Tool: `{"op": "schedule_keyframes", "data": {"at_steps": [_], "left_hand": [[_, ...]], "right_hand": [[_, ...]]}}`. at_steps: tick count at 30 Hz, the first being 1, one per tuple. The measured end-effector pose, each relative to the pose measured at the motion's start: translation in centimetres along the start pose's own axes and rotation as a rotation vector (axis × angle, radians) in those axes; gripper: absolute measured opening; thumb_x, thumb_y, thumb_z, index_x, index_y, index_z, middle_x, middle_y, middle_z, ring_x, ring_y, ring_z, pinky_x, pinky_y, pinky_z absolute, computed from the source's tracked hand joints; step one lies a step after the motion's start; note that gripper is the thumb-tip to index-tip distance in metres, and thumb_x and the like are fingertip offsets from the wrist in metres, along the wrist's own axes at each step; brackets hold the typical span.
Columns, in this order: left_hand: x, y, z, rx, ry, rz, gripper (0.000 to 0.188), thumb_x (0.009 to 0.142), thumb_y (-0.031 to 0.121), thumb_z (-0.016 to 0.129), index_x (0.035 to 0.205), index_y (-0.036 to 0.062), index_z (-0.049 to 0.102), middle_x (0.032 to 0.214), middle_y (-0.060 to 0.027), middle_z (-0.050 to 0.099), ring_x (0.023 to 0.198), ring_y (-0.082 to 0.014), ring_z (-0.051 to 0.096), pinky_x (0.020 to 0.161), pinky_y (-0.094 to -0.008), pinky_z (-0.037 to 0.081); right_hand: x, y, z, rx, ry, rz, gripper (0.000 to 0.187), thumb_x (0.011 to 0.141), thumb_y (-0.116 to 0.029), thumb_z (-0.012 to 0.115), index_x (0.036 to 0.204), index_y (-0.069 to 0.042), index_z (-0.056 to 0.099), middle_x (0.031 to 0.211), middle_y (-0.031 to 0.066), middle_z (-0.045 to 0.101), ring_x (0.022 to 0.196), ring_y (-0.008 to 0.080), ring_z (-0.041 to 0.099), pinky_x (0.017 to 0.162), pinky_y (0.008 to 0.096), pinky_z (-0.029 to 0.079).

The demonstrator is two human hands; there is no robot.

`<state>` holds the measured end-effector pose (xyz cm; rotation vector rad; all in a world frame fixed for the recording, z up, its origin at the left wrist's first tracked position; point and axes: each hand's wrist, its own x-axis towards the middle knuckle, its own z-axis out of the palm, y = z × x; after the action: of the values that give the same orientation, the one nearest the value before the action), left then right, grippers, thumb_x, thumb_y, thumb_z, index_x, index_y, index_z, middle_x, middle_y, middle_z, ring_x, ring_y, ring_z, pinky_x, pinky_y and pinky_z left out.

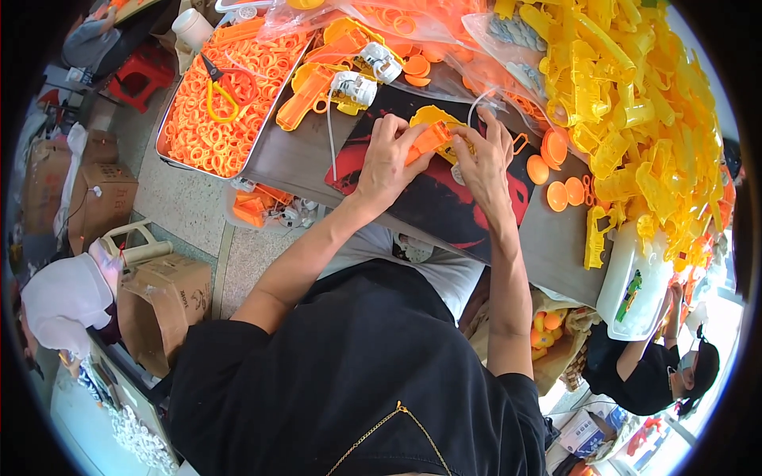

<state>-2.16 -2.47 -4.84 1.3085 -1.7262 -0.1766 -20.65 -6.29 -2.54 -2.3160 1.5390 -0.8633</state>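
Observation:
Over a black and red mat [429,208], my left hand [386,163] is closed on an orange plastic toy part [431,140], thumb and fingers pinching it. My right hand [486,165] faces it, its fingers bent round the edge of a yellow plastic toy shell [429,116] that lies partly behind the orange part. The two pieces touch or overlap; whether they are joined I cannot tell. Fingers hide much of both. A white-grey round piece [457,174] shows under my right hand. Left of the mat rest orange and yellow toy guns [305,99] with white mechanisms [354,89].
A metal tray [165,131] of orange rings carries yellow-handled scissors [221,99]. Yellow shells [627,103] are heaped at right, above a white bin [633,278]. Orange discs [557,196] lie right of the mat. A co-worker [659,361] is at lower right.

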Motion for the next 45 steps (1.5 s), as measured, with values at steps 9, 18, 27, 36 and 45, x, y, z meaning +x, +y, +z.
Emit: {"op": "schedule_keyframes", "data": {"at_steps": [9, 18, 27, 36, 45], "left_hand": [[0.0, -0.1, 0.2, -0.015, -0.019, 0.014, 0.049, 0.078, 0.009, 0.082, 0.124, 0.0032, 0.065, 0.104, -0.0123, 0.049, 0.095, -0.0300, 0.051, 0.083, -0.0404, 0.049], [0.4, -1.5, -0.6, -0.262, -0.119, -0.180, 0.044, 0.087, 0.024, 0.079, 0.122, -0.0003, 0.069, 0.104, -0.0108, 0.054, 0.099, -0.0253, 0.056, 0.089, -0.0347, 0.048], [0.2, -0.9, 1.2, -0.103, -0.063, -0.129, 0.045, 0.087, 0.022, 0.081, 0.127, 0.0047, 0.069, 0.106, -0.0103, 0.052, 0.102, -0.0249, 0.053, 0.093, -0.0362, 0.045], [0.0, -0.4, 1.2, -0.048, -0.025, -0.072, 0.043, 0.087, 0.021, 0.081, 0.125, 0.0039, 0.070, 0.105, -0.0111, 0.047, 0.098, -0.0263, 0.051, 0.090, -0.0364, 0.045], [2.5, 1.1, -0.9, 0.209, 0.014, 0.144, 0.035, 0.090, 0.026, 0.075, 0.120, 0.0090, 0.069, 0.116, -0.0108, 0.054, 0.111, -0.0279, 0.051, 0.098, -0.0413, 0.041]], "right_hand": [[1.7, 0.2, -0.1, -0.009, -0.143, -0.001, 0.027, 0.099, -0.029, 0.061, 0.117, -0.016, 0.078, 0.159, 0.0158, 0.038, 0.145, 0.0370, 0.032, 0.120, 0.0544, 0.017], [-0.9, 0.3, -1.3, -0.056, -0.016, 0.016, 0.035, 0.105, -0.036, 0.052, 0.122, -0.016, 0.075, 0.162, 0.0154, 0.032, 0.151, 0.0395, 0.021, 0.121, 0.0648, 0.002], [-1.2, 0.5, -0.8, 0.059, -0.123, 0.136, 0.052, 0.108, -0.044, 0.041, 0.125, -0.007, 0.073, 0.163, 0.0154, 0.030, 0.152, 0.0380, 0.018, 0.122, 0.0597, 0.001], [-1.1, 0.4, -0.4, 0.080, -0.131, 0.181, 0.053, 0.108, -0.044, 0.039, 0.125, -0.007, 0.073, 0.160, 0.0164, 0.035, 0.150, 0.0375, 0.023, 0.123, 0.0556, 0.004], [-4.4, -3.6, -5.4, -0.063, 0.072, -0.079, 0.046, 0.081, -0.016, 0.080, 0.124, -0.012, 0.066, 0.133, 0.0122, 0.054, 0.122, 0.0329, 0.049, 0.100, 0.0459, 0.040]]}}
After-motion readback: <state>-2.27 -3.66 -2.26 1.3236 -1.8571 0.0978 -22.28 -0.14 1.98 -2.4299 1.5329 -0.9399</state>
